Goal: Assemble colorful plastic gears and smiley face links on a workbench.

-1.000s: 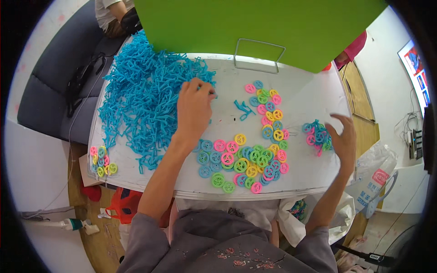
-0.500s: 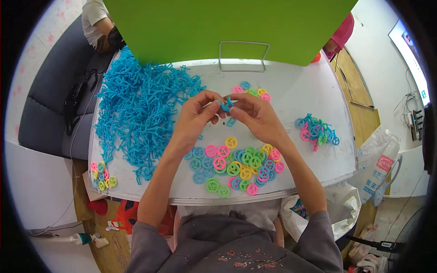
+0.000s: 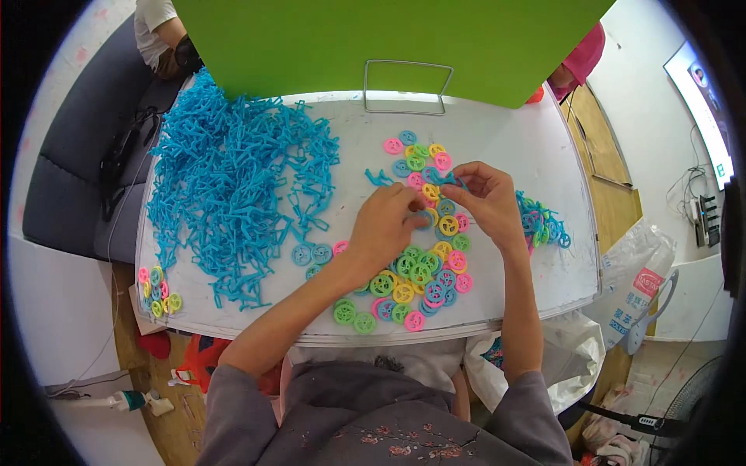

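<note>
My right hand pinches a small blue plastic frame piece between thumb and fingertips, above the right part of the wheels. My left hand reaches into the middle of the table, its fingers curled at a light blue wheel partly hidden by them. Small spoked plastic wheels in pink, yellow, green and blue lie spread under and around both hands. Another loose blue frame piece rests on the table just beyond my left hand.
A big heap of blue frame pieces covers the table's left side. Assembled blue pieces with wheels lie to the right. A few wheels sit at the left corner. A green board with a wire stand borders the far edge.
My hands have parted from working together on a blue piece; the left came down to the wheels, the right moved rightward. More wheels now show in the middle, and my view has shifted slightly.
</note>
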Demonstrator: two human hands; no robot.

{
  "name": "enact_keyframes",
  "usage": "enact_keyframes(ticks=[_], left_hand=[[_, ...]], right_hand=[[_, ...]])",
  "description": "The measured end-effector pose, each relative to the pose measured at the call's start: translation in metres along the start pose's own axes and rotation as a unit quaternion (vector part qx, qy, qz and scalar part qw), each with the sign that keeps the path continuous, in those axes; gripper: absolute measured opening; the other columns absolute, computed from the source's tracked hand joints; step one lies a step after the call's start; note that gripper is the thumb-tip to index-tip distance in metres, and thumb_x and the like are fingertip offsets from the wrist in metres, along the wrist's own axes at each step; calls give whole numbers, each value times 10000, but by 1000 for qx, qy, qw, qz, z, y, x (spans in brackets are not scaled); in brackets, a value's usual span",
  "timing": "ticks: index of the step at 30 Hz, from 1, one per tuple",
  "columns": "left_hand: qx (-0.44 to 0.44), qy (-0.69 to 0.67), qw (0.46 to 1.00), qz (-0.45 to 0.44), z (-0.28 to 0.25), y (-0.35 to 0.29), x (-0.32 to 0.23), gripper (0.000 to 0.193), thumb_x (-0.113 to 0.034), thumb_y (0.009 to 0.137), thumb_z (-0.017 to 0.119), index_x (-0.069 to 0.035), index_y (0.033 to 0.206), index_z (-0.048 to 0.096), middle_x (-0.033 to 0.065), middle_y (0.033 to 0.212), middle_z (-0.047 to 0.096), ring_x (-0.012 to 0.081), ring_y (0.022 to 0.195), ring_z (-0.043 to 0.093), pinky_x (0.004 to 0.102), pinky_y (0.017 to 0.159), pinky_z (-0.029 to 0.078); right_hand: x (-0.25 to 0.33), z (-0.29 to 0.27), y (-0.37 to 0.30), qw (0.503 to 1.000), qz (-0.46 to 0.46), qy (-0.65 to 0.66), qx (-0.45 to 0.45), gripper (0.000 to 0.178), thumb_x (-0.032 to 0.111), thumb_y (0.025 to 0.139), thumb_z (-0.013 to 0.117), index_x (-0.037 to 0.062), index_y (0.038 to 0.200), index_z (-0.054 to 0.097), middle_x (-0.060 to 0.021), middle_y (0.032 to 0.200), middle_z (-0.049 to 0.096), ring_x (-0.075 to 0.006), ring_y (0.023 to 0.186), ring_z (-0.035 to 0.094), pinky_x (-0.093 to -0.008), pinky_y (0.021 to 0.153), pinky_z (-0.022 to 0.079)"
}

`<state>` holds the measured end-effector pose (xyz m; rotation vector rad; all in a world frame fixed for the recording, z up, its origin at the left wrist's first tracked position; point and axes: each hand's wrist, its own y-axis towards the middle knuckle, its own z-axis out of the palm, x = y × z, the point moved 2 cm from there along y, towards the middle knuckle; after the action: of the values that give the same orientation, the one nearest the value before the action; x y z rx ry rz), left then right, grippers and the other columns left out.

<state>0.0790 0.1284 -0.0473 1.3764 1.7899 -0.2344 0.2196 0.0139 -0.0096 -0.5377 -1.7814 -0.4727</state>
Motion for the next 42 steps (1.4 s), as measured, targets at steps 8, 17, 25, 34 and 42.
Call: enact_keyframes(ticks=[8,17,25,34,42], left_hand=[[-34,-355,914,-196,-41,1,11,162,-85,872,625,18,987,574,81,941,616,156,790,647,268,690,543],[-20,-454,867,-207,-37,-3,11,102,-62,917,562,23,962,528,84,974,596,164,848,653,257,749,558],[-69,-405,893,-183,-33,-4,11,30,45,888,521,27,905,504,110,841,626,168,812,664,255,708,551],[-66,-432,874,-213,-28,-8,8,36,42,902,501,17,928,505,79,898,585,154,838,641,292,763,568],[-107,-404,889,-185,-27,-11,7,53,38,900,514,49,924,560,99,961,614,148,859,641,276,776,575]], right_hand=[[-1,7,-1,987,-115,-110,-10,175,-20,752,700,-15,926,679,-64,839,666,-144,797,628,-277,790,497],[12,28,-9,984,-126,-124,0,196,-43,701,702,11,890,695,-87,800,645,-169,746,598,-293,700,465],[12,38,-12,980,-130,-148,4,188,-42,704,710,-17,888,678,-90,782,626,-174,712,571,-295,658,452],[11,40,-12,980,-135,-144,-9,151,-30,726,706,-40,869,659,-86,773,625,-150,705,564,-286,633,446],[12,46,-15,983,-114,-142,-39,168,17,739,724,-42,887,670,-80,765,639,-133,696,575,-279,632,447]])
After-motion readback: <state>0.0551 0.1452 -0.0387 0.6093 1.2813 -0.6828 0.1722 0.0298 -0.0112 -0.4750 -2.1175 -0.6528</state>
